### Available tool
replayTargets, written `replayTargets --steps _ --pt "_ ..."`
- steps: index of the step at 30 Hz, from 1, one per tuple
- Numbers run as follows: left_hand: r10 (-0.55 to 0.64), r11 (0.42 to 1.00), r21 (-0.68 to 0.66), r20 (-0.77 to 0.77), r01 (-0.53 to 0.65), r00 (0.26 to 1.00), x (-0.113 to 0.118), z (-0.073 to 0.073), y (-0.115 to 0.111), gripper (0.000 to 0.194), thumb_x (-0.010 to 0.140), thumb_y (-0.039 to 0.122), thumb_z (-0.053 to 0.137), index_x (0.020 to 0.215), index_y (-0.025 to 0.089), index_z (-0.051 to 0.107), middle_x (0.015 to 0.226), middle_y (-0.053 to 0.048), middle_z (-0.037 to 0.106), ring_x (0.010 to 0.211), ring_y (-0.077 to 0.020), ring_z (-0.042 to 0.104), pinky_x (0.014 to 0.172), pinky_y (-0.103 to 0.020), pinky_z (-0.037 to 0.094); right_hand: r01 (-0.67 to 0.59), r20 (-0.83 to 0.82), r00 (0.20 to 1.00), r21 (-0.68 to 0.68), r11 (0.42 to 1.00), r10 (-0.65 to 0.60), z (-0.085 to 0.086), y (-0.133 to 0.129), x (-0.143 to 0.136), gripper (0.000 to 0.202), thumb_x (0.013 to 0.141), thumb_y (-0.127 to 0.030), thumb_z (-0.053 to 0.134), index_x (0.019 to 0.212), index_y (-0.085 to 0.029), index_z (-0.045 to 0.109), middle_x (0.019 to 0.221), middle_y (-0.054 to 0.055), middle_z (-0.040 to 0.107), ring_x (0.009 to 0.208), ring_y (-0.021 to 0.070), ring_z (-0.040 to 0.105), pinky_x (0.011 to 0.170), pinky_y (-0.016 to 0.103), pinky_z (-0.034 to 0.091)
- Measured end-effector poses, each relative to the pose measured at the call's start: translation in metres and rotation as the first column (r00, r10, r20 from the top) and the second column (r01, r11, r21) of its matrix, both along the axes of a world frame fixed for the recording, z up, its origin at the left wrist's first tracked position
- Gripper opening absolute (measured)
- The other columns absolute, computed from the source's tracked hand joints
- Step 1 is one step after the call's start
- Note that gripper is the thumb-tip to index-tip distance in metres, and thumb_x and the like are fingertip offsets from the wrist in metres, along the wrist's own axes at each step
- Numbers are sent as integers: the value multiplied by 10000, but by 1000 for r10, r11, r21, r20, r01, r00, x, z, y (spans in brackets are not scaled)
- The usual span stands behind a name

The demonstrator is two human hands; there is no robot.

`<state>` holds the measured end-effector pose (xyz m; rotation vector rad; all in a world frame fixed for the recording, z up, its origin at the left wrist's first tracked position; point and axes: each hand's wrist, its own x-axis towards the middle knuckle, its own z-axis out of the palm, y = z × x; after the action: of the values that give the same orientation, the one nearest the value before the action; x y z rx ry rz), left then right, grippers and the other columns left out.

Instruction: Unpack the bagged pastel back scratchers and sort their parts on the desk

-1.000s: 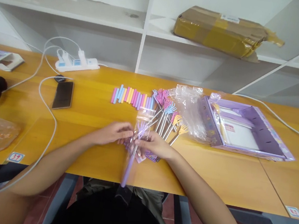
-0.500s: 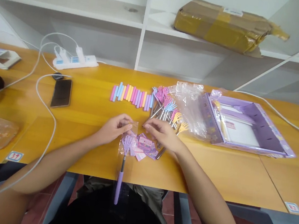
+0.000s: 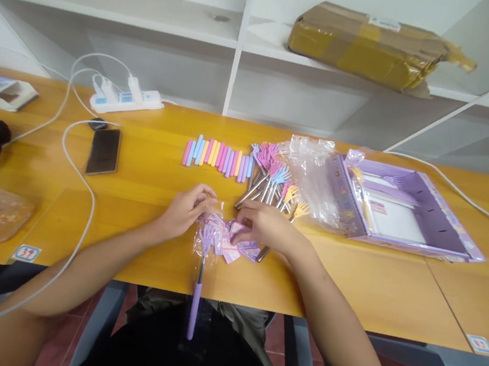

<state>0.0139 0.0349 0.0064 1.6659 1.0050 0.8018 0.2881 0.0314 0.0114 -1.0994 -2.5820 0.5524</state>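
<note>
My left hand (image 3: pixel 188 209) pinches the top of a clear plastic bag (image 3: pixel 208 279). Inside the bag lies a purple back scratcher (image 3: pixel 195 302), its hand-shaped head near my fingers and its handle hanging past the table edge. My right hand (image 3: pixel 261 225) is closed at the small printed cards (image 3: pixel 230 254), fingertips on one of them. Beyond my right hand lies a pile of metal-stemmed scratchers with pink, blue and yellow heads (image 3: pixel 280 175). A row of coloured handle tubes (image 3: pixel 221 157) sits left of that pile.
Clear plastic bags (image 3: pixel 316 180) lie beside an open purple box (image 3: pixel 424 246) on the right. A phone (image 3: pixel 103 151), a power strip (image 3: pixel 125 101) and white cables are on the left. A taped carton (image 3: pixel 368 50) rests on the shelf.
My right hand has moved down from beside the scratcher pile onto the cards, its fingers now on one. My left hand still holds the bag. The view has shifted slightly.
</note>
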Motion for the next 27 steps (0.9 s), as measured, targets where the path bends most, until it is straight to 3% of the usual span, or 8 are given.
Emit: replayTargets --steps 3,8,13,17,19,21,24,27 --pt "6 1000 28 -53 -5 999 0 1 0 327 1046 545 586 1085 220 567 675 73 583 595 -124 564 609 -251 421 19 -60 998 -67 998 -23 -3 4 1 419 741 -477 968 793 -192 666 823 1 595 727 159 536 641 274 329" --pt "-2 1000 25 -58 3 998 2 0 -2 314 1085 520 509 1112 217 585 791 33 605 671 -137 576 651 -266 439 24 -260 962 -217 976 -81 -1 4 0 275 918 -409 835 849 -189 686 785 -4 625 677 141 548 639 261 387" --pt "-98 989 105 -76 105 992 3 3 0 267 1096 427 483 1199 222 619 930 -10 651 807 -168 612 762 -298 477 50 -319 940 -230 972 -124 7 2 1 218 994 -384 734 891 -195 700 830 12 649 703 149 582 670 269 437" --pt "-236 941 195 -207 277 949 2 11 -1 211 1058 356 535 1047 213 690 1017 -40 648 937 -193 622 877 -325 485 45 -211 975 -146 988 -75 7 2 3 271 902 -423 846 932 -202 692 889 27 667 747 167 600 678 271 422" --pt "-295 925 171 -238 339 926 2 13 -2 162 993 322 620 1094 222 697 1076 -47 637 957 -198 629 883 -326 500 78 -104 991 -61 995 -84 5 1 4 372 807 -452 929 951 -206 689 920 36 672 776 182 605 673 273 390" --pt "-335 911 157 -252 380 908 2 14 -4 253 904 242 688 1157 234 690 1131 -53 643 1013 -213 640 902 -329 507 98 -21 995 -16 995 -98 3 1 4 409 758 -459 963 925 -208 687 896 32 669 771 187 600 654 273 352" --pt "-375 892 156 -267 424 887 3 12 -4 363 810 111 669 1149 239 695 1106 -39 677 1007 -211 658 891 -320 503 85 2 996 -53 995 -85 1 3 4 369 760 -415 969 874 -206 687 823 9 660 727 172 587 637 267 327" --pt "-384 893 133 -270 430 883 3 12 -3 374 806 86 643 1144 231 709 1085 -36 700 922 -190 675 827 -303 504 67 -82 994 -118 991 -77 2 5 5 311 793 -357 950 837 -199 686 792 -3 657 705 156 585 645 257 352"
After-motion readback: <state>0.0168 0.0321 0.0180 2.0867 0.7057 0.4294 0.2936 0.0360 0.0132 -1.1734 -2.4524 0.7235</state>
